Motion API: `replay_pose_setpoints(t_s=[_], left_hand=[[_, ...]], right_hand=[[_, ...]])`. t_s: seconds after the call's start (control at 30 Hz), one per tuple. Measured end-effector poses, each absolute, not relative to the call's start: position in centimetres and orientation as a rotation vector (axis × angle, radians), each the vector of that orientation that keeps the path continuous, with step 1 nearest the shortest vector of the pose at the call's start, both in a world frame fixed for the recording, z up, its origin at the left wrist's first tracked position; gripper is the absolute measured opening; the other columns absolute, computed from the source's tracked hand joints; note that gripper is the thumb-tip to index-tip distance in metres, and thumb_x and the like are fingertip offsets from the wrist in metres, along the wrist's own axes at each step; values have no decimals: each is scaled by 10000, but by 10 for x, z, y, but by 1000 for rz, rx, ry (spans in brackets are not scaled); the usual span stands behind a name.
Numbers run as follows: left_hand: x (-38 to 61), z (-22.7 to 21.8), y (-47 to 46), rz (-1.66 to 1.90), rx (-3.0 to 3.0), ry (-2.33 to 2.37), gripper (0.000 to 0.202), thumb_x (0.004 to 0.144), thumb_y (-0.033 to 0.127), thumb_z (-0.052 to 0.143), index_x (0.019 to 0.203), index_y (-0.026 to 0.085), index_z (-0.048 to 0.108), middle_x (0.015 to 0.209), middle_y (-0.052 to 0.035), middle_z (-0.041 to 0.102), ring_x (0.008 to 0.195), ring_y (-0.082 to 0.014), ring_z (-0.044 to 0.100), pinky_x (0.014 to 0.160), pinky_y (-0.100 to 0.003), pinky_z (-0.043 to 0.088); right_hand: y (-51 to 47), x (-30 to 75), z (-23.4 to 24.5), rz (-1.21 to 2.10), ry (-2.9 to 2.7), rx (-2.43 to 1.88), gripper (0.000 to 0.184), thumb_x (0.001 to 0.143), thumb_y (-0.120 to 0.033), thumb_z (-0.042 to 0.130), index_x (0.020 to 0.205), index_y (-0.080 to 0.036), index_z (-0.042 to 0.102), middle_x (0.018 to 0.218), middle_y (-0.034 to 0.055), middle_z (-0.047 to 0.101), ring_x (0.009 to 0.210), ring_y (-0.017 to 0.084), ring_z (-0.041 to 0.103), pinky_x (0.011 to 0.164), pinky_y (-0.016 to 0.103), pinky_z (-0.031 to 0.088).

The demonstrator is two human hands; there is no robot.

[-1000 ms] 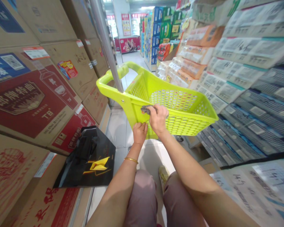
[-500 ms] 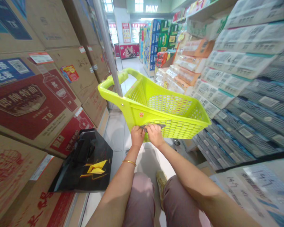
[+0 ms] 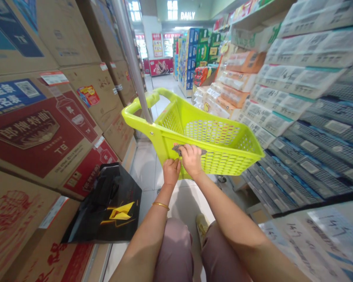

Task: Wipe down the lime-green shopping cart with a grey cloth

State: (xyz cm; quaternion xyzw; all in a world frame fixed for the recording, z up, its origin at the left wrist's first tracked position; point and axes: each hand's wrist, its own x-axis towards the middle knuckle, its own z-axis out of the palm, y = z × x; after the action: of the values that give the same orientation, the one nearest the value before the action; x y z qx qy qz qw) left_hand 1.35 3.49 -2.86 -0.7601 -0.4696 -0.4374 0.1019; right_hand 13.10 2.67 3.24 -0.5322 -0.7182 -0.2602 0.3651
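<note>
A lime-green plastic shopping basket [image 3: 223,137] stands tilted in the aisle in front of me. My right hand [image 3: 190,159] is closed on a small grey cloth [image 3: 179,149] and presses it against the basket's near wall. Just left of it, my left hand [image 3: 171,171] is curled in a fist against the lower edge of the same wall; a gold bangle circles its wrist. What the left fingers hold, if anything, is hidden.
Stacked cardboard cartons [image 3: 41,129] line the left side, and a black bag [image 3: 108,207] with a yellow mark leans at their foot. Shelves of packaged goods [image 3: 306,105] fill the right. A metal pole [image 3: 133,62] rises behind the basket handle. White floor tiles run ahead.
My right hand with the cloth went from the basket wall's upper part down to its lower edge, then back up a little. The left hand stayed beside it.
</note>
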Motion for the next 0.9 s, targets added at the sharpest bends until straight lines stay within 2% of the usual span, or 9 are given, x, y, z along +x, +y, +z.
replay_pose_setpoints(t_s=[0.3,0.43,0.57,0.67,0.83,0.9], left_hand=[[11,-30,37,-1260,-2221,-1419,344,864,268,483,547,165,571,582,-24,472,611,-145,420,593,-277,301],[12,-29,36,-1288,-2201,-1425,307,878,271,470,629,169,618,590,-18,480,613,-143,425,597,-274,303],[13,-28,36,-1337,-2201,-1399,278,897,299,449,778,169,664,599,-11,486,606,-141,428,600,-274,306],[10,-29,37,-1340,-2217,-1374,276,899,310,451,819,162,670,601,-13,489,608,-138,435,604,-277,313],[3,-29,40,-1311,-2228,-1363,289,908,326,433,858,162,667,625,-22,513,619,-140,443,616,-277,336],[2,-29,40,-1295,-2217,-1392,288,906,315,433,814,167,662,623,-23,510,626,-143,446,615,-277,336]], right_hand=[[11,138,-15,-598,-2045,-1417,227,883,-194,426,1014,-207,611,1040,74,604,951,198,430,782,321,282],[13,139,-4,-664,-1947,-1374,222,874,-192,437,997,-208,622,999,71,605,954,198,435,815,321,285],[25,135,28,-683,-1718,-1424,274,881,-191,411,1049,-221,625,1029,87,583,977,209,428,842,344,289],[31,134,41,-702,-1673,-1398,285,888,-183,402,1049,-235,631,1043,81,581,991,209,421,853,347,284],[25,136,24,-732,-1841,-1362,243,884,-200,436,1036,-229,624,1025,66,605,950,205,422,816,340,275],[19,138,11,-695,-1946,-1372,237,880,-199,447,1050,-223,611,1028,66,608,954,205,421,809,338,271]])
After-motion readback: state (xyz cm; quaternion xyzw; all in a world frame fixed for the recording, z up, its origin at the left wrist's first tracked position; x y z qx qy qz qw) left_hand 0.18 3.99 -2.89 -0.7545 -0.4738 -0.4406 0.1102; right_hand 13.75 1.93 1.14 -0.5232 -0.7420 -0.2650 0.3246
